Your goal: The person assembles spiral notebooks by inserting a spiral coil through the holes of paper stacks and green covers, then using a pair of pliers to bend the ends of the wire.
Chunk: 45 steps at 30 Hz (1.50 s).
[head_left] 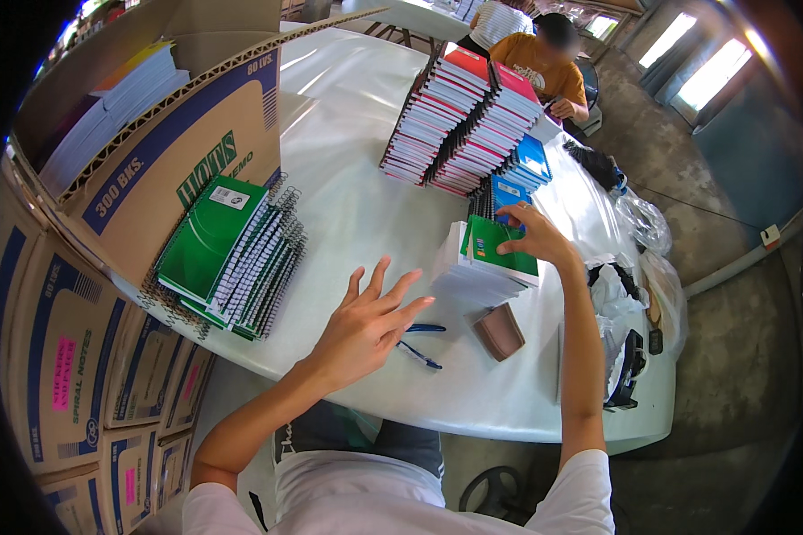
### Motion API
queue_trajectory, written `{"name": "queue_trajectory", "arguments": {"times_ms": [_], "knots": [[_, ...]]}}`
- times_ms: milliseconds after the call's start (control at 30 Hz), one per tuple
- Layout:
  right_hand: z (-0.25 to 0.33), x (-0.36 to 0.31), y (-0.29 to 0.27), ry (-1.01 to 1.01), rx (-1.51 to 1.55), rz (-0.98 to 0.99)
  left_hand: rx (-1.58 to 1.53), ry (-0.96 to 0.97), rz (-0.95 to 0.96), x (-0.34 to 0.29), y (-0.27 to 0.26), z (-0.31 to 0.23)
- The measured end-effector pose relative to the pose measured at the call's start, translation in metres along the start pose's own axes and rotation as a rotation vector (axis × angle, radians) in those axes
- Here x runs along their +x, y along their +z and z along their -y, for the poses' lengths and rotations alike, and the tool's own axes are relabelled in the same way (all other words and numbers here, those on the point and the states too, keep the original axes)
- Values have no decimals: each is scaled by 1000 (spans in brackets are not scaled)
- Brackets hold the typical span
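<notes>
My left hand [366,325] hovers above the near part of the white table, fingers spread, holding nothing. My right hand [540,236] is over a short stack of small notebooks, its thumb at the top green notebook [500,247] and its fingers apart near the spiral edge. Below that cover, the white page edges [482,283] of the stack show. At the left stands a pile of green spiral notebooks [219,236], with wire coils along its sides. A brown block-like object [499,333] and a slim dark-blue item [419,355] lie near my left hand.
Tall stacks of red-covered notebooks [446,116] and blue notebooks [513,189] stand farther back. An open cardboard box [169,143] rises at left, above stacked cartons [71,357]. Plastic bags [611,299] sit along the right edge. A person [549,76] sits across the table.
</notes>
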State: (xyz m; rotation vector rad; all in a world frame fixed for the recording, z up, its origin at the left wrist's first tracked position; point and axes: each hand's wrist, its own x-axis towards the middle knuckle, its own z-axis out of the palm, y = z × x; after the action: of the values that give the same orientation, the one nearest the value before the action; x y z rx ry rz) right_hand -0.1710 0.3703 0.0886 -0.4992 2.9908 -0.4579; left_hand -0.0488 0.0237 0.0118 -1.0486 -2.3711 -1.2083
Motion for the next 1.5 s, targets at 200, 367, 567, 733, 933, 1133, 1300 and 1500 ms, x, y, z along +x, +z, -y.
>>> {"name": "queue_trajectory", "arguments": {"times_ms": [200, 367, 567, 733, 933, 1133, 1300, 1500], "knots": [[10, 0, 3, -34, 66, -46, -15, -23, 28, 1, 4, -3], [25, 3, 18, -153, 73, -147, -66, -88, 50, -5, 6, 9], [24, 12, 14, -135, 95, 13, -33, -74, 44, -6, 5, 6], [17, 24, 8, -184, 39, 159, -42, -102, 49, -9, 3, 9], [18, 56, -6, -120, 3, 387, -20, -74, 35, -11, 3, 9], [32, 51, -9, -114, -154, 275, -32, -69, 4, -13, 0, 12], [47, 10, -20, -54, -68, 34, -177, -146, -32, 4, 1, -2], [155, -59, -3, -389, -92, -215, -505, -339, 24, 56, 0, -42]]}}
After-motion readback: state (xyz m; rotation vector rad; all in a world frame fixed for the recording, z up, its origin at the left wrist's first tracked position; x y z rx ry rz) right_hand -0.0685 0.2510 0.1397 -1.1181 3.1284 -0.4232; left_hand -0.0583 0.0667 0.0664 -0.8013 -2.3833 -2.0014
